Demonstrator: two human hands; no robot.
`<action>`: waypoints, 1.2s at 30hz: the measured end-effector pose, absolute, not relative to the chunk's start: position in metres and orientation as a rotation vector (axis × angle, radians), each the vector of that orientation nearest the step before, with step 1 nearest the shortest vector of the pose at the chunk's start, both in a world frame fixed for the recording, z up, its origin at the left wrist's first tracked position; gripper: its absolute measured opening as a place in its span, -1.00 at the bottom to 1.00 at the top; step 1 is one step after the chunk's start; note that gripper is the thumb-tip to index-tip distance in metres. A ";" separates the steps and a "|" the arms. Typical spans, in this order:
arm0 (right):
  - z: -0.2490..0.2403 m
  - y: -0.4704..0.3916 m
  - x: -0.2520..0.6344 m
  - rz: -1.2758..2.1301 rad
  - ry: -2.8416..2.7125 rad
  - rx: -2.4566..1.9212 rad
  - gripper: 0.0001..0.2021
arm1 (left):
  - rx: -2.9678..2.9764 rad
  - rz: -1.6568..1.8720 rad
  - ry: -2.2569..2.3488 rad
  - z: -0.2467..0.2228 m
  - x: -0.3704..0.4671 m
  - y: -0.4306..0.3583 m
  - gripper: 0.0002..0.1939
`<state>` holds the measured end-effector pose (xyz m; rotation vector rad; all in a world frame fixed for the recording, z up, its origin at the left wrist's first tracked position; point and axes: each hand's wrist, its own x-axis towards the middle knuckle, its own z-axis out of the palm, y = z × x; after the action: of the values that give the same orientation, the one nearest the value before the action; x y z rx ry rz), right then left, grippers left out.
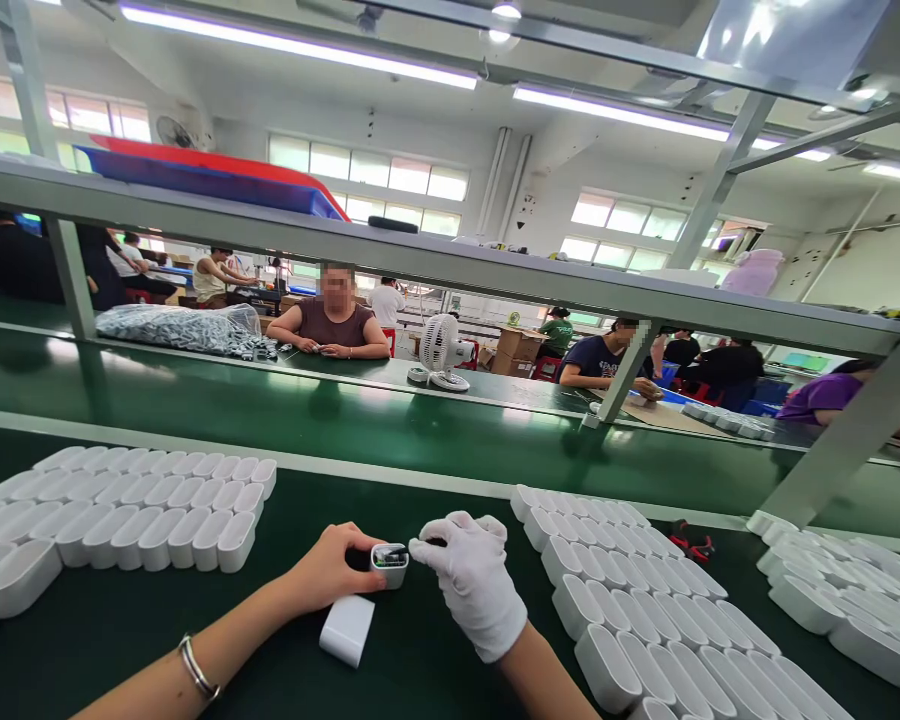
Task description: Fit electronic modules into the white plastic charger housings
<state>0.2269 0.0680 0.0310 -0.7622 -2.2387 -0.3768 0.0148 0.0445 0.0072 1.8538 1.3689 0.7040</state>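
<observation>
My left hand (337, 570), bare and with a bracelet at the wrist, is closed around a small white oval housing (391, 575). The housing stands with its open end up, and dark and green parts show inside it. Just to its right is my right hand (469, 575) in a white glove, fingers curled together with their tips near the housing's rim. Whatever those fingertips may pinch is too small to make out. A second white housing (347, 630) lies on the green bench (285, 670) below my left hand.
Rows of white oval housings (157, 500) stand to the left, with more rows (645, 590) to the right. Red-handled pliers (691, 542) lie behind the right rows. Across the belt (330, 400) are a white fan (441, 350), a bag of small parts (187, 330) and several people.
</observation>
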 end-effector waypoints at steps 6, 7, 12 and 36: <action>0.020 0.079 0.243 -0.248 -2.096 -1.151 -0.73 | 1.839 0.799 1.384 0.010 0.017 0.041 -0.68; 0.015 0.081 0.244 -0.243 -2.115 -1.230 -0.73 | 1.827 0.839 1.380 0.009 0.018 0.041 -0.69; 0.000 0.081 0.236 -0.001 -2.195 -1.393 -0.74 | 1.712 1.142 1.396 0.010 0.022 0.040 -0.69; 0.012 0.066 0.209 1.505 -1.377 -0.953 -0.44 | 1.386 1.170 0.972 0.006 0.032 0.042 -0.37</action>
<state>0.2092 0.0659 0.0117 -0.9534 -1.3774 1.5047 0.0323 0.0416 0.0063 1.3863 0.9715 1.1698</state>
